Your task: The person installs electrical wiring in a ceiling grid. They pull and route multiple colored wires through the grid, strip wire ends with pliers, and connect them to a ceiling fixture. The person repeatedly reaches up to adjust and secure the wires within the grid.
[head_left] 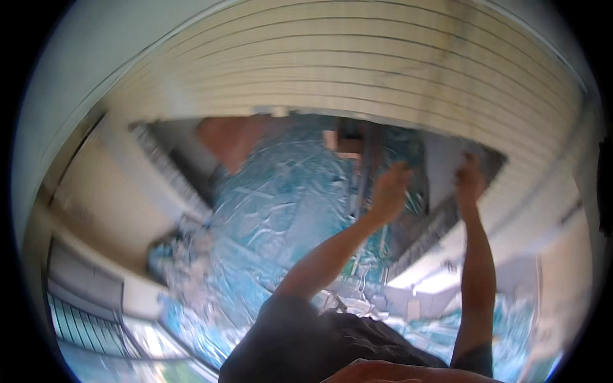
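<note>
Both my arms reach forward in dark short sleeves, and the picture is smeared by motion. Near the middle, my left hand (391, 191) is raised with its fingers bent and blurred; nothing in it can be made out. Farther right, my right hand (470, 182) is held up in front of a grey upright surface (440, 163), its fingers seeming curled. Whether either hand grips something small, or touches the surface beyond it, I cannot tell. Past the hands stretches a pale yellow wall with horizontal grooves (306, 70).
Crumpled blue-green plastic sheeting (281, 204) covers much of the floor. A reddish-brown panel (233, 140) leans at the back left. Loose debris (182, 262) lies heaped at the left, and a barred window (86, 325) is at the lower left.
</note>
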Demonstrator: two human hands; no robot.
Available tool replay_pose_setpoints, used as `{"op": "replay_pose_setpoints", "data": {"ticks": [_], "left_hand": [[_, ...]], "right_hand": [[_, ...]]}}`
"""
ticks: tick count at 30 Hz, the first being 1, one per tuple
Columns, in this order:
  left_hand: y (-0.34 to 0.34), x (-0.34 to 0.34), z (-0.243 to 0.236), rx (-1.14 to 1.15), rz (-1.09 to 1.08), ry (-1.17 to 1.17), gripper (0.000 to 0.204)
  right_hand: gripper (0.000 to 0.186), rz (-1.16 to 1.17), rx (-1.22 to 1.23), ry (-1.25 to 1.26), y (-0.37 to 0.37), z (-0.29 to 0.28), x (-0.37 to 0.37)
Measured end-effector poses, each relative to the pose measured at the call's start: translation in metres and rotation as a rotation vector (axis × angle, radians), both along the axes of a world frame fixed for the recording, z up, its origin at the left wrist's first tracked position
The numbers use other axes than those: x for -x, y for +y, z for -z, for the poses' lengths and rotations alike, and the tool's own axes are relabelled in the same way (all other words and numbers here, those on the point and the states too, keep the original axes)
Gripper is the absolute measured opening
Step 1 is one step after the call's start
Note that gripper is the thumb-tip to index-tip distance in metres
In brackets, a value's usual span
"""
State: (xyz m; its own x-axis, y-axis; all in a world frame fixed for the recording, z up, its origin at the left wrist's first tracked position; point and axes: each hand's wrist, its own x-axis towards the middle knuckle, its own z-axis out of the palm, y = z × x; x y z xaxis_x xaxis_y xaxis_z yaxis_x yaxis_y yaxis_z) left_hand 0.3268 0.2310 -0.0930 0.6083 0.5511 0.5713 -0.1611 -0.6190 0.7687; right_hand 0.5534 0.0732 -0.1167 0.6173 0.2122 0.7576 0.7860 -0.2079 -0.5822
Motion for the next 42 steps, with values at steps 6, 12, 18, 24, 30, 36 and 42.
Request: {"op": "replay_pose_setpoints", "data": {"ticks": [6, 12, 18, 24, 30, 36, 42], "left_hand": [[-0.022, 0.084, -0.001, 0.487, 0.250, -0.049, 0.018], [-0.043, 0.085, 0.016, 0.132, 0.217, -0.011, 0.014], [-0.057, 0.085, 0.033, 0.415, 0.472, 0.096, 0.031], [-0.077, 0.099, 0.016, 0.529, 0.558, 0.093, 0.033], [-0.056, 0.097, 0.039, 0.636, 0.597, -0.112, 0.023], [-0.038, 0.119, 0.017, 0.843, 0.278, -0.231, 0.015], [0.045, 0.185, 0.022, -0.064, -0.416, -0.125, 0.015]], "right_hand": [[0.026, -0.316, -0.166, 0.502, 0.022, -0.061, 0.109], [0.033, -0.248, -0.078, 0.179, -0.007, -0.045, 0.089], [0.056, -0.574, -0.271, 0.692, -0.003, -0.082, 0.129], [0.045, -0.961, -0.337, 0.993, 0.019, -0.090, 0.177], [0.030, -0.654, -0.175, 0.793, 0.024, -0.050, 0.152], [0.027, 0.014, 0.171, -0.017, -0.025, 0.066, 0.041], [0.029, 0.159, 0.235, 0.276, -0.118, 0.108, 0.031]]}}
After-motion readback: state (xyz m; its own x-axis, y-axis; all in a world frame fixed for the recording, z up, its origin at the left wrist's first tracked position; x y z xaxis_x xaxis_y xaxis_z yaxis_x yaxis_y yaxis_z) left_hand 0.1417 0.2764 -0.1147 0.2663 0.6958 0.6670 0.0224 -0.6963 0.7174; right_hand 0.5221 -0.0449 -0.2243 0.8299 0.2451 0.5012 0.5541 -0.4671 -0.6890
